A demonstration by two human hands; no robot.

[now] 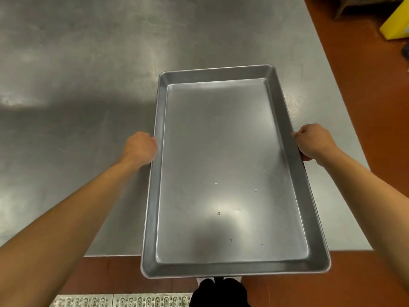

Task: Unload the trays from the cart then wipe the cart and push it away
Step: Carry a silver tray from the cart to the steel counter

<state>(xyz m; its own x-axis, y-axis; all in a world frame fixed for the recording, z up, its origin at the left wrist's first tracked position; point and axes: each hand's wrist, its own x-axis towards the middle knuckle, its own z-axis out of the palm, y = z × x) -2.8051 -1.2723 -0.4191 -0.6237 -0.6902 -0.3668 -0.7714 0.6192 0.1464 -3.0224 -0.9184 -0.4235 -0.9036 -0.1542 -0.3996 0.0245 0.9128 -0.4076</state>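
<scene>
A large empty metal tray (230,165) fills the middle of the view, its long side running away from me. My left hand (140,148) grips its left rim and my right hand (314,141) grips its right rim, both with curled fingers. The tray's far part lies over the steel table (77,74), and its near end sticks out past the table's front edge above the floor. Whether the tray touches the table I cannot tell. No cart is in view.
The steel table spreads wide to the left and far side. Red-brown floor (365,96) runs along its right and front. A yellow object (396,21) stands at the top right. A metal floor grate (124,300) lies at the bottom left.
</scene>
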